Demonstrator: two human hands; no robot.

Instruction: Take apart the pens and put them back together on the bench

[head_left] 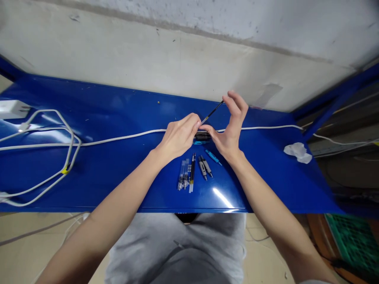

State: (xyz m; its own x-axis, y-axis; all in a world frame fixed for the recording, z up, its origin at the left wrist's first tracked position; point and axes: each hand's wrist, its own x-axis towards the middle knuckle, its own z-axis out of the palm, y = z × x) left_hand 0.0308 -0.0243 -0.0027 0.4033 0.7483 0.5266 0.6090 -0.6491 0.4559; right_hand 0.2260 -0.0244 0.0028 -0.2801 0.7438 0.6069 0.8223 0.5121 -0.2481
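My left hand [179,136] is closed in a pinch on the lower end of a thin black pen refill [212,113] that slants up to the right. My right hand [229,126] touches the refill's upper end with its fingertips, thumb near my left fingers, the other fingers raised and apart. Beneath both hands lie dark pen parts [203,136] on the blue metal table [118,173]. Nearer to me lie clear pen barrels [183,174], a black and yellow pen [192,172], two grey pen sections [204,166] and a small blue piece [213,156].
A white cable [118,137] runs across the table behind my hands and loops at the left [63,165]. A white power adapter [12,109] sits far left. Crumpled white tissue [298,152] lies at the right. A green crate [355,238] stands on the floor, lower right.
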